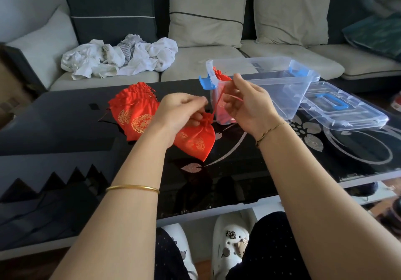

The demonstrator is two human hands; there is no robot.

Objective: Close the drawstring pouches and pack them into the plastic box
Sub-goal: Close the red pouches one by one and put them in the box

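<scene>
the left hand's (180,110) fingers (196,101) are curled, pinching the gathered neck of a red drawstring pouch (195,143). the right hand's (249,104) fingers (235,80) pinch its red drawstring (218,98), which runs taut up from the neck. the pouch hangs tilted over the middle of the black glass surface (65,123); whether it touches the glass i cannot tell. a pile of red pouches (134,108) lies just left of the left hand, nearer the far edge. the clear plastic box (282,88) stands at the far edge, with packed red pouches (222,78) in its left end. its lid (347,114) lies beside it, toward the far right corner.
</scene>
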